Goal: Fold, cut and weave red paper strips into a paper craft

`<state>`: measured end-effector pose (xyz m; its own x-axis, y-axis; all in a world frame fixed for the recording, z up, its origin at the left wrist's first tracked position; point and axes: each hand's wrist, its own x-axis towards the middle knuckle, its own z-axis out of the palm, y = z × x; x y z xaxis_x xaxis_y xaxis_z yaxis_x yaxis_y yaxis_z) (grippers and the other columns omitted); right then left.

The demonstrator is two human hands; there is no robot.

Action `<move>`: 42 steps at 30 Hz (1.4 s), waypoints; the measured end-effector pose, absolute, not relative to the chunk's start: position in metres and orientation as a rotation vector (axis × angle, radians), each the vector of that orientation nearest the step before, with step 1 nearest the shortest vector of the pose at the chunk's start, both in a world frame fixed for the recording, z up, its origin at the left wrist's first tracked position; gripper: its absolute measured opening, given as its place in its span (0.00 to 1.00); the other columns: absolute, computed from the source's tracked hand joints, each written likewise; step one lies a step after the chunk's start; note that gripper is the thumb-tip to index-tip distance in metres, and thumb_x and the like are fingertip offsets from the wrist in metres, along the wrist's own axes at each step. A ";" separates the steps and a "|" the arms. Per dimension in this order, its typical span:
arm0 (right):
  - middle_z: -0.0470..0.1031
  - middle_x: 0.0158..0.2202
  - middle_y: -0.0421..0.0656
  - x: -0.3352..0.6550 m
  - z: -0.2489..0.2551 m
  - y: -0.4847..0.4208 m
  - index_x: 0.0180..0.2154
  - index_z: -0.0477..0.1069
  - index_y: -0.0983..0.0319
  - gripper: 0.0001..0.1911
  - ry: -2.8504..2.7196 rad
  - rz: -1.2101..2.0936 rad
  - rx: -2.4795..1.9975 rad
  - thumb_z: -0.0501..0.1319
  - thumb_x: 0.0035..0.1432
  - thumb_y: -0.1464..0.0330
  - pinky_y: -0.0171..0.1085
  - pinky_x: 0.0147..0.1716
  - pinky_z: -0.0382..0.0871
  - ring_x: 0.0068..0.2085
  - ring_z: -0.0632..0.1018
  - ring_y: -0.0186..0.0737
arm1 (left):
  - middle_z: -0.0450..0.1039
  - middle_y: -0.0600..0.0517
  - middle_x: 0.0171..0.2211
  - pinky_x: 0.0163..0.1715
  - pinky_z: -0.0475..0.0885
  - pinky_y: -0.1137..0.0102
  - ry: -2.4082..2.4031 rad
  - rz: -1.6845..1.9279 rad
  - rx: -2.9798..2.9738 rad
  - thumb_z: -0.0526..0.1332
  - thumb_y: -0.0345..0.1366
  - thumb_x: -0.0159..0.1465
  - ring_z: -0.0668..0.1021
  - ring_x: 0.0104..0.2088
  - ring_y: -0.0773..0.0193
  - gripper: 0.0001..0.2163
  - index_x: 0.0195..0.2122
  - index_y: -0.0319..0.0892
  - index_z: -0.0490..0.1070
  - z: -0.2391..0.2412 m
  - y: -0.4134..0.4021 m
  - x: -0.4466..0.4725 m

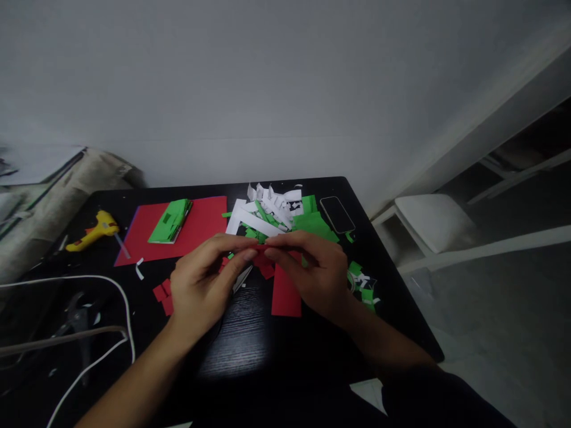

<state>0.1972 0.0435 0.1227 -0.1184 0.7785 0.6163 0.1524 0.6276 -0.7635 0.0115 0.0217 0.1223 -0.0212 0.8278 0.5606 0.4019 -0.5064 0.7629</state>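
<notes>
Both hands meet over the middle of the black table, pinching a small piece of red paper [260, 246] between thumbs and forefingers. My left hand [207, 276] grips its left side, and my right hand [314, 267] grips the other end. Much of the paper is hidden by the fingers. A red paper strip [286, 291] lies on the table under my right hand. Small red paper pieces [164, 295] rest left of my left hand. Just beyond the fingertips is a heap of white paper strips [263, 217] mixed with green scraps.
A yellow glue gun [94, 230] lies at the left, near a red sheet [207, 217] bearing a folded green paper stack [172, 221]. A phone [336, 215] and green sheets [316, 224] are at the back right. A white cable [127, 297] loops at left. Scraps [366, 291] lie right.
</notes>
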 end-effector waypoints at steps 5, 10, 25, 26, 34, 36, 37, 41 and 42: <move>0.86 0.37 0.36 0.197 0.123 0.043 0.42 0.81 0.55 0.08 -1.630 0.643 -0.784 0.71 0.62 0.73 0.36 0.39 0.82 0.37 0.85 0.35 | 0.83 0.58 0.39 0.40 0.77 0.75 1.258 1.543 1.879 0.70 0.29 0.66 0.82 0.38 0.71 0.09 0.45 0.50 0.81 0.122 0.022 0.012; 0.86 0.36 0.37 0.197 0.125 0.043 0.41 0.81 0.56 0.07 -1.630 0.657 -0.789 0.71 0.62 0.73 0.36 0.38 0.82 0.36 0.85 0.36 | 0.83 0.58 0.39 0.39 0.77 0.75 1.254 1.547 1.881 0.70 0.29 0.66 0.82 0.38 0.72 0.08 0.44 0.50 0.81 0.122 0.022 0.012; 0.83 0.35 0.38 0.195 0.123 0.043 0.39 0.79 0.59 0.03 -1.615 0.735 -0.808 0.68 0.64 0.72 0.35 0.36 0.80 0.35 0.83 0.34 | 0.82 0.56 0.38 0.36 0.76 0.74 1.243 1.467 1.901 0.68 0.29 0.67 0.81 0.37 0.70 0.07 0.44 0.48 0.79 0.125 0.022 0.013; 0.83 0.34 0.38 0.195 0.123 0.043 0.39 0.78 0.59 0.03 -1.618 0.739 -0.811 0.68 0.64 0.72 0.35 0.36 0.80 0.35 0.83 0.34 | 0.82 0.56 0.38 0.36 0.76 0.74 1.242 1.464 1.896 0.68 0.29 0.67 0.81 0.37 0.69 0.07 0.44 0.48 0.79 0.125 0.022 0.013; 0.82 0.36 0.40 0.195 0.120 0.044 0.41 0.78 0.58 0.04 -1.580 0.903 -0.827 0.68 0.63 0.69 0.39 0.39 0.81 0.38 0.83 0.38 | 0.81 0.54 0.38 0.36 0.77 0.71 1.234 1.450 1.865 0.67 0.30 0.68 0.81 0.36 0.67 0.05 0.43 0.46 0.79 0.122 0.022 0.013; 0.82 0.37 0.41 0.195 0.120 0.045 0.41 0.78 0.58 0.04 -1.590 0.937 -0.829 0.68 0.63 0.68 0.39 0.39 0.81 0.38 0.83 0.38 | 0.81 0.54 0.38 0.36 0.76 0.71 1.223 1.453 1.863 0.67 0.30 0.68 0.81 0.36 0.67 0.05 0.43 0.46 0.79 0.122 0.022 0.013; 0.82 0.36 0.41 0.196 0.121 0.045 0.41 0.78 0.58 0.04 -1.598 0.941 -0.828 0.68 0.63 0.68 0.39 0.39 0.80 0.38 0.83 0.38 | 0.81 0.54 0.37 0.36 0.76 0.71 1.219 1.458 1.863 0.67 0.30 0.68 0.81 0.36 0.67 0.05 0.43 0.46 0.79 0.122 0.023 0.013; 0.83 0.35 0.40 0.198 0.122 0.046 0.39 0.79 0.58 0.01 -1.630 0.875 -0.811 0.68 0.64 0.69 0.39 0.39 0.80 0.37 0.82 0.38 | 0.81 0.53 0.37 0.36 0.77 0.70 1.218 1.465 1.871 0.67 0.31 0.68 0.81 0.36 0.66 0.05 0.43 0.47 0.79 0.122 0.023 0.013; 0.83 0.35 0.40 0.198 0.123 0.046 0.39 0.79 0.58 0.01 -1.636 0.854 -0.806 0.68 0.64 0.69 0.39 0.39 0.80 0.37 0.82 0.38 | 0.80 0.53 0.38 0.36 0.77 0.70 1.216 1.462 1.872 0.67 0.31 0.68 0.81 0.36 0.66 0.05 0.43 0.47 0.79 0.122 0.023 0.013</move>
